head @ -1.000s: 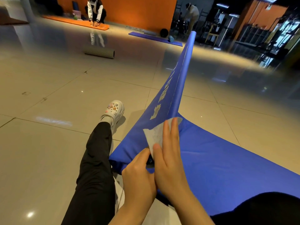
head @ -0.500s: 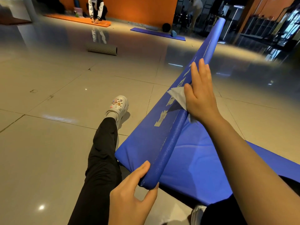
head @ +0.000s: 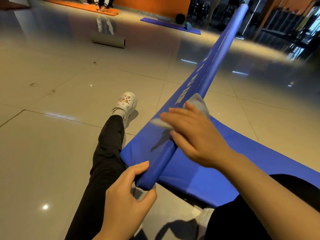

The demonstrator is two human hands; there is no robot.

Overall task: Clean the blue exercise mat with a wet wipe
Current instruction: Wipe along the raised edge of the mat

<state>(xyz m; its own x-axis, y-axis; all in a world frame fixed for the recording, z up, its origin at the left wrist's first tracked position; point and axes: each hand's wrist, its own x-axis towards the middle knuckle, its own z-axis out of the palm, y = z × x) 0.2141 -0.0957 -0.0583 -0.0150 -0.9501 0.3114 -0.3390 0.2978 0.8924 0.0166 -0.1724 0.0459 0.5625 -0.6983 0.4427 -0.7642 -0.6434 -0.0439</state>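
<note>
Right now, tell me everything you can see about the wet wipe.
The wet wipe is a thin, pale grey-white sheet, crumpled and motion-blurred. It lies draped over the raised fold of the blue mat, pressed there under the right hand. One corner sticks up beyond the fingertips, another edge pokes out on the left below the fingers. The rest is hidden beneath the hand. The left hand doesn't touch it.

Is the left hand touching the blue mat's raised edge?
Touching. The head view shows the left hand pinching the near end of the blue mat's raised edge, thumb on top and fingers underneath.
</note>
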